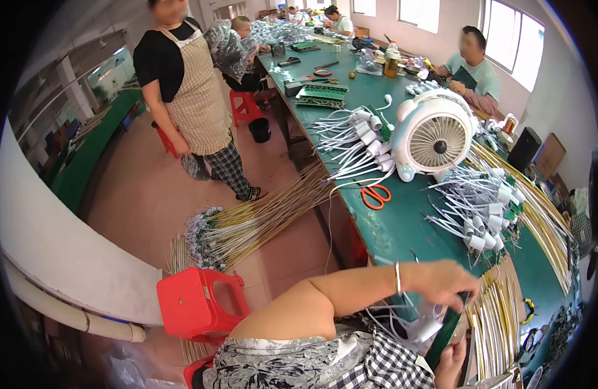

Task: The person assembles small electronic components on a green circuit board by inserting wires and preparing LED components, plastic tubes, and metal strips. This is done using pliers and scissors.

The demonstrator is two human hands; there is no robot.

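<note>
My left hand (445, 280), with a white bangle at the wrist, reaches across from the left. Its fingers are bent and closed at the upper end of a narrow dark green circuit board strip (443, 338). Lower down, my right hand (452, 364) grips the other end of that strip; part of this hand is cut off by the lower edge. White cylindrical sockets with white wires (427, 322) hang beside the strip, under my left forearm. Right of my hands lies a bundle of thin yellow and white rods (493, 324).
A white fan (438, 139) stands on the green table (396, 236), between piles of wired white sockets (483, 211). Orange-handled scissors (375, 196) lie near the table edge. A red stool (192, 305) is at left. One person (185, 97) stands in the aisle; others sit around the table.
</note>
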